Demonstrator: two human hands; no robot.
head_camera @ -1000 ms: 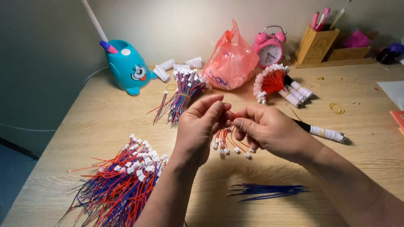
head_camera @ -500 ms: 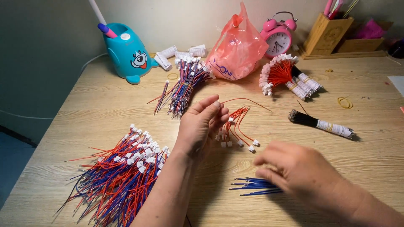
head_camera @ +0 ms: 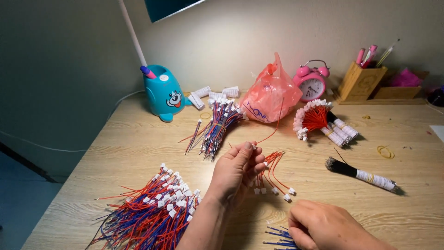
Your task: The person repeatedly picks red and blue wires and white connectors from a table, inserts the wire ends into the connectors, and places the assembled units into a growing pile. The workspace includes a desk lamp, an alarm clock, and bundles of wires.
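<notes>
Left hand point(head_camera: 236, 169) pinching red wires point(head_camera: 270, 173); right hand point(head_camera: 323, 227) on blue wires point(head_camera: 277, 234).

The wires point(head_camera: 270, 169) by the left hand point(head_camera: 236, 171) were red with white plugs. The big pile point(head_camera: 148, 213) was red and blue with white plugs. The wires point(head_camera: 277, 236) under the right hand point(head_camera: 328, 227) were blue. The clock point(head_camera: 311, 81) was pink, the bag point(head_camera: 270, 95) pinkish red, the pen holder point(head_camera: 163, 92) light blue, and the counter point(head_camera: 129, 139) pale wood with stripes.

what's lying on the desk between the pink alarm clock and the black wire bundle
In the head view, a fanned bundle of red wires with white connectors lies between the pink alarm clock and the black wire bundle.
</notes>
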